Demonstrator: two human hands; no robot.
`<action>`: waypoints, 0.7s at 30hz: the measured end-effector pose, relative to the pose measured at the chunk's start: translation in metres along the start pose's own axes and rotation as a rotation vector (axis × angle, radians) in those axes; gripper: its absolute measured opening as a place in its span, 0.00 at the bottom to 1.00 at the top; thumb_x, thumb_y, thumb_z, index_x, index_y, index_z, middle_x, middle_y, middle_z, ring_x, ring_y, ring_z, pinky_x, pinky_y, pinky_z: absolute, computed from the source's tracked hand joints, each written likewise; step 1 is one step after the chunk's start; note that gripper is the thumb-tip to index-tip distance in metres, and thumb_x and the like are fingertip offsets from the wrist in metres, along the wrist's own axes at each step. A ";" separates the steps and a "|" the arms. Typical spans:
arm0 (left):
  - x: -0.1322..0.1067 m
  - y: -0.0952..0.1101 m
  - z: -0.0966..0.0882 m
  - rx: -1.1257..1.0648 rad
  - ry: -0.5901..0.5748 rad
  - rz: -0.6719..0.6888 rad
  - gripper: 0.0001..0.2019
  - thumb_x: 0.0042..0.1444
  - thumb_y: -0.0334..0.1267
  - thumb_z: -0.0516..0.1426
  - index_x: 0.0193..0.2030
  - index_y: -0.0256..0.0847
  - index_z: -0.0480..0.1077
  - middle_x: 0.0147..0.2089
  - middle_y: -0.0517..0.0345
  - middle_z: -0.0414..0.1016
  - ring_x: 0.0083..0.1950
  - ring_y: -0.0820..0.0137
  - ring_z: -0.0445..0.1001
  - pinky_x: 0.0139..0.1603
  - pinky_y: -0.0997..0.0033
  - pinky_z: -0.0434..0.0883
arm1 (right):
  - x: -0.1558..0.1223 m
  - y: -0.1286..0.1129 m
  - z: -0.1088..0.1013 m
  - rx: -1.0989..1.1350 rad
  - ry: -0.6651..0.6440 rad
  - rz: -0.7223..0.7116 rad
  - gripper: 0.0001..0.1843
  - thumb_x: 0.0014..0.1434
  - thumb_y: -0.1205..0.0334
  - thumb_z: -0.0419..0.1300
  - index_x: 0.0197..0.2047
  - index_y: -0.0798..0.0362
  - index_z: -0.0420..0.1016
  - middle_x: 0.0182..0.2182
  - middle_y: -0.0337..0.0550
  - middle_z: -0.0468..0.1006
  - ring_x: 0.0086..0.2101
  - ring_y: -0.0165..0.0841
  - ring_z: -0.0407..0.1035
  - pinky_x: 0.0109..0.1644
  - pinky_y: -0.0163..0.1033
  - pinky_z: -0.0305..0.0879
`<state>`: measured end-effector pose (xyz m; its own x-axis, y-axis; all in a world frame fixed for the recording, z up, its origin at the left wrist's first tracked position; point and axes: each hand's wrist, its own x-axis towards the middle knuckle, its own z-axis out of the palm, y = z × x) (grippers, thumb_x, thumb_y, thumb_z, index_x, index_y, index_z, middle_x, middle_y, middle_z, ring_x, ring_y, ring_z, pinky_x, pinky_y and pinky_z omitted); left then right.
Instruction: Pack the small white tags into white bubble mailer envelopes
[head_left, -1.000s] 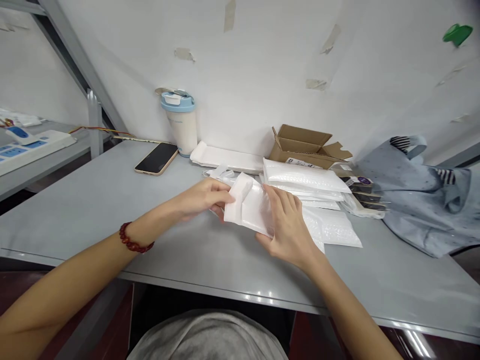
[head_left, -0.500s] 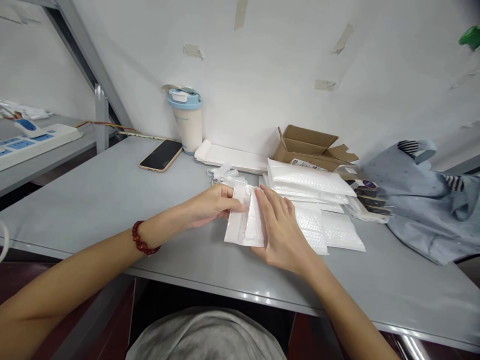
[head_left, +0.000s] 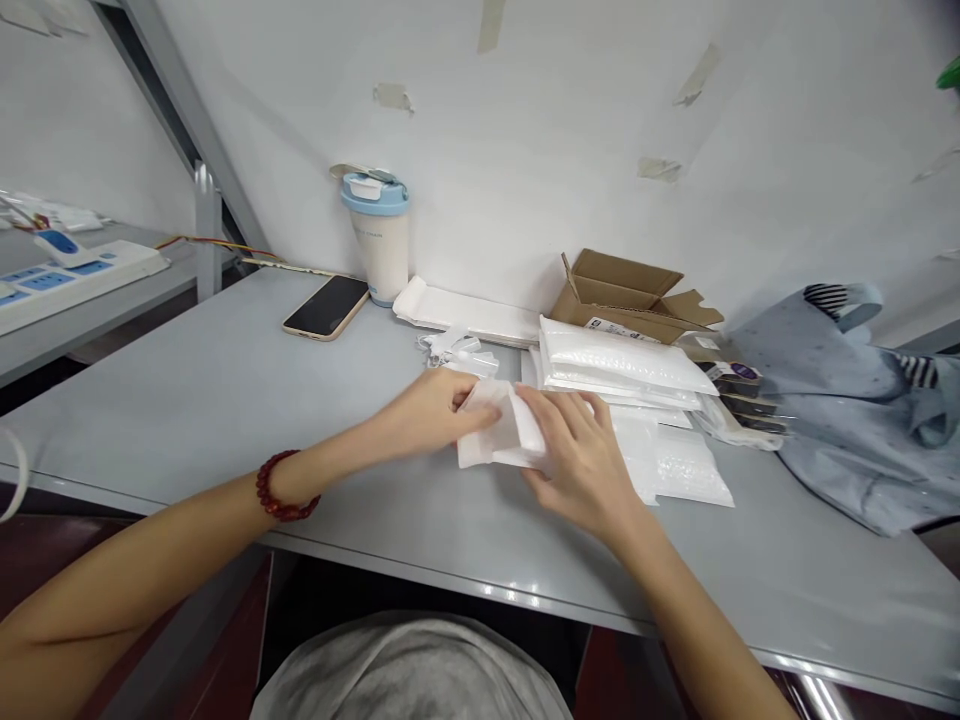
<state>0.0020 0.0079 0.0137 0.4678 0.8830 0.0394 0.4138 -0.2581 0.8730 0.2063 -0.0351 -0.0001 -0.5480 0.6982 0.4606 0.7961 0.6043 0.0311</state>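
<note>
Both hands are on a white bubble mailer [head_left: 517, 432] above the grey table, near its middle. My left hand [head_left: 439, 408] grips the mailer's left end, thumb on top. My right hand [head_left: 581, 455] is wrapped round its right side, fingers over the far edge. The mailer's mouth looks spread apart between them, and its far end is hidden by my right hand. Just behind lies a small heap of white strips [head_left: 459, 350]. More bubble mailers [head_left: 694, 465] lie flat to the right, partly under my right hand, with a stack of padded mailers [head_left: 626, 358] behind them.
A cup with a blue lid [head_left: 380, 240] and a phone [head_left: 327, 307] stand back left. Along the wall are a long white packet [head_left: 469, 312] and an open cardboard box [head_left: 626, 295]. Grey-blue cloth [head_left: 855, 400] covers the right side. A power strip [head_left: 75, 280] sits far left.
The mailer's end has gone from flat to opened out, its mouth spread between my hands. My left thumb now reaches over its near face. The view has shifted slightly.
</note>
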 end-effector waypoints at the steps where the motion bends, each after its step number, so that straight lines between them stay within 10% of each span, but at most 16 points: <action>1: 0.003 -0.002 -0.006 -0.025 0.022 -0.011 0.11 0.53 0.42 0.55 0.26 0.37 0.65 0.22 0.63 0.66 0.23 0.75 0.65 0.22 0.76 0.61 | 0.000 0.004 -0.001 0.007 0.017 0.012 0.36 0.47 0.68 0.55 0.61 0.57 0.56 0.49 0.53 0.73 0.48 0.45 0.66 0.54 0.53 0.55; 5: 0.018 -0.022 -0.034 0.115 0.263 -0.009 0.14 0.55 0.44 0.54 0.41 0.36 0.71 0.24 0.61 0.70 0.22 0.73 0.68 0.25 0.75 0.66 | -0.001 0.016 -0.005 0.028 0.057 0.073 0.33 0.48 0.68 0.55 0.59 0.55 0.58 0.48 0.52 0.74 0.46 0.44 0.67 0.50 0.51 0.58; 9: 0.028 -0.043 -0.049 0.211 0.147 -0.073 0.19 0.56 0.43 0.52 0.52 0.37 0.70 0.24 0.62 0.72 0.19 0.74 0.66 0.24 0.75 0.65 | -0.001 0.018 -0.006 0.033 0.039 0.105 0.33 0.48 0.66 0.55 0.59 0.56 0.58 0.48 0.53 0.74 0.46 0.45 0.67 0.49 0.51 0.59; 13: 0.031 -0.052 -0.045 0.231 0.083 -0.067 0.16 0.57 0.42 0.50 0.46 0.36 0.71 0.23 0.62 0.71 0.19 0.74 0.65 0.25 0.75 0.63 | -0.001 0.017 -0.005 0.033 -0.015 0.135 0.35 0.47 0.66 0.55 0.60 0.55 0.56 0.49 0.54 0.72 0.48 0.46 0.66 0.51 0.53 0.58; 21: 0.033 -0.042 -0.050 0.019 0.309 -0.036 0.10 0.54 0.41 0.56 0.31 0.35 0.71 0.20 0.63 0.65 0.21 0.76 0.61 0.25 0.75 0.58 | -0.001 0.018 -0.006 0.072 -0.126 0.221 0.41 0.47 0.64 0.55 0.64 0.52 0.48 0.53 0.54 0.68 0.51 0.49 0.63 0.53 0.56 0.57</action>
<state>-0.0388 0.0676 0.0029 0.1941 0.9683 0.1570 0.4415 -0.2291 0.8675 0.2223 -0.0274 0.0052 -0.3937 0.8561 0.3349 0.8825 0.4539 -0.1230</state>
